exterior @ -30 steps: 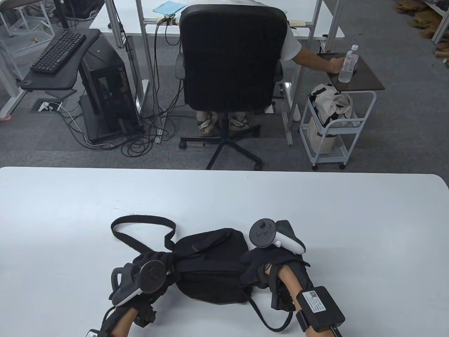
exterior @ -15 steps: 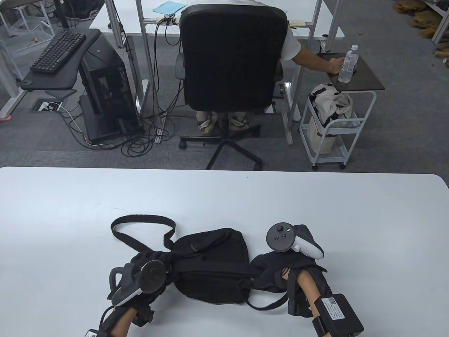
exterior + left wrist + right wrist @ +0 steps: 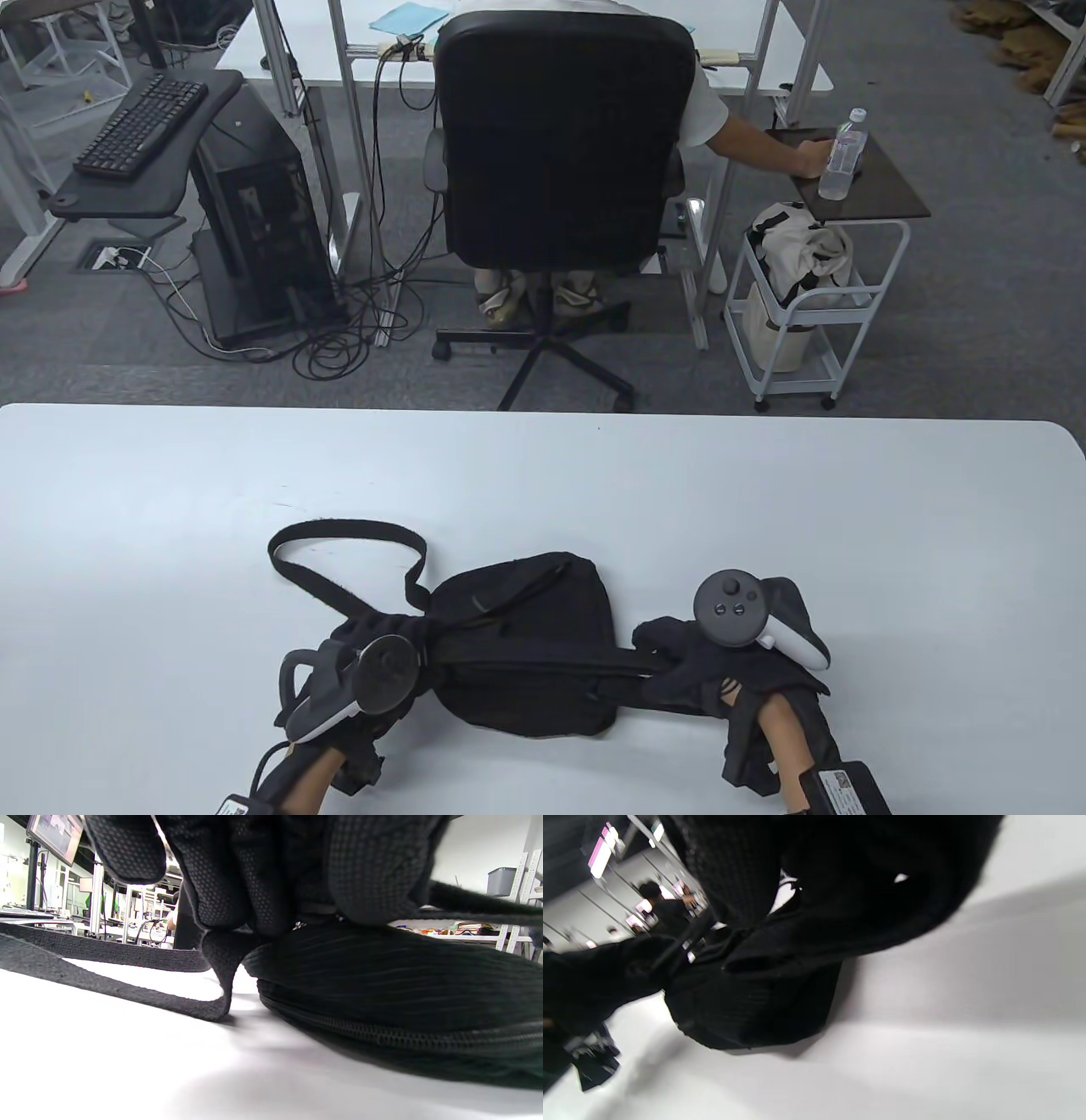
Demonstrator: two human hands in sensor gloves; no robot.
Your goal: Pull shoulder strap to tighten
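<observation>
A black shoulder bag [image 3: 526,645] lies on the white table [image 3: 764,492] near the front edge. Its black shoulder strap [image 3: 339,535] loops out to the far left and runs taut across the bag to the right. My left hand [image 3: 373,645] grips the strap where it meets the bag's left end; in the left wrist view my gloved fingers [image 3: 237,891] close on the strap [image 3: 127,959] beside the bag [image 3: 403,993]. My right hand [image 3: 679,654] grips the strap's free end at the bag's right side. The right wrist view is blurred; glove and bag [image 3: 746,1005] show dark.
The table's far edge [image 3: 543,409] lies beyond the bag. Behind it a person sits in a black office chair [image 3: 560,144]. A white cart [image 3: 814,297] stands at the right, a computer tower [image 3: 254,212] at the left.
My right hand has moved to the right with the strap's free end, drawing the strap taut across the bag. The slack loop near the front edge has gone. The bag has shifted slightly right.
</observation>
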